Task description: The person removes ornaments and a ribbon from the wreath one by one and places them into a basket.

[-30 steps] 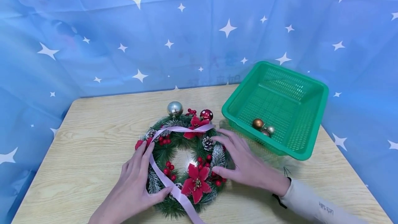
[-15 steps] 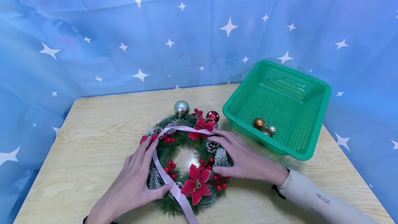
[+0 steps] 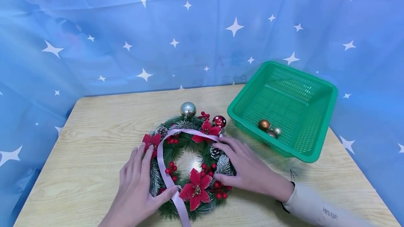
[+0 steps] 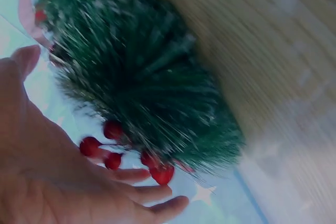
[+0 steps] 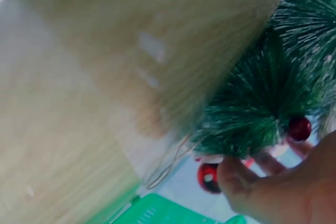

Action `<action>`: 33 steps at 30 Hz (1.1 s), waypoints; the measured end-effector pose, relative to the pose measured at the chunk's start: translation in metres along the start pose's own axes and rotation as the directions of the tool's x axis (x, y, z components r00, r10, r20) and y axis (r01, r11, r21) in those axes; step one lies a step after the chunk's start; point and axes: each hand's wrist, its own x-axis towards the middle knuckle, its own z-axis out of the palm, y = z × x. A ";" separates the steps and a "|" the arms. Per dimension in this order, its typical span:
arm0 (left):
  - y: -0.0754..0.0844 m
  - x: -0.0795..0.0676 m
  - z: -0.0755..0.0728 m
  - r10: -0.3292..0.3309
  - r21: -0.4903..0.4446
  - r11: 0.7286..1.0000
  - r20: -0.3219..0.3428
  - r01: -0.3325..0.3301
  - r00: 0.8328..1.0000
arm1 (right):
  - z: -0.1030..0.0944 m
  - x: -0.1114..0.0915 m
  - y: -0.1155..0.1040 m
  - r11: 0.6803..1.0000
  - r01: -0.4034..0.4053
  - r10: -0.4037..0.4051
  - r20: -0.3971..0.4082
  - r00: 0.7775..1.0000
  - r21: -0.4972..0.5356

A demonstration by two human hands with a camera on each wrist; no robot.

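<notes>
In the head view a wreath (image 3: 185, 123) of green pine lies on the table, dressed with red poinsettias (image 3: 196, 190), berries and pinecones (image 3: 216, 150). A pale pink ribbon (image 3: 161, 160) curves over its top and left side and trails off the front. My left hand (image 3: 135, 181) touches the wreath's left side with nearly straight fingers, its thumb on the ribbon. Bent over the right side, my right hand (image 3: 243, 167) grips the wreath, fingertips near the ribbon's upper end. A silver ball (image 3: 188, 109) and a red dotted ball (image 3: 219, 121) sit at the wreath's far edge.
A green plastic basket (image 3: 235, 123) stands behind and right of the wreath, with small copper and silver balls (image 3: 264, 124) inside. Behind the wooden table (image 3: 104, 132) hangs a blue cloth (image 3: 189, 55) with white stars. Both wrist views are blurred.
The wreath has turned slightly clockwise: its far balls have shifted right and the near poinsettia left. The ribbon's front end has swung left. Both hands have stayed on the wreath.
</notes>
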 end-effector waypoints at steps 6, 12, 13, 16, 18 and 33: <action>0.011 -0.003 0.000 -0.059 0.012 0.998 0.009 0.059 0.998 | 0.008 -0.010 -0.020 0.998 -0.055 0.055 -0.046 0.997 -0.005; 0.013 -0.005 0.002 -0.084 0.026 0.996 0.002 0.084 0.996 | 0.013 -0.014 -0.034 0.995 -0.083 0.078 -0.095 0.992 -0.057; 0.013 -0.005 0.002 -0.088 0.027 0.996 0.008 0.088 0.996 | 0.013 -0.015 -0.034 0.994 -0.085 0.078 -0.099 0.992 -0.065; 0.012 -0.005 0.003 -0.089 0.021 0.996 0.028 0.089 0.996 | 0.013 -0.016 -0.036 0.993 -0.088 0.080 -0.097 0.992 -0.077; 0.011 -0.004 0.004 -0.076 0.015 0.997 0.032 0.076 0.997 | 0.012 -0.016 -0.036 0.993 -0.092 0.086 -0.086 0.993 -0.074; -0.006 0.004 -0.001 0.012 -0.042 0.999 0.086 -0.009 0.996 | -0.015 -0.009 -0.013 0.989 -0.139 0.146 -0.169 0.975 0.051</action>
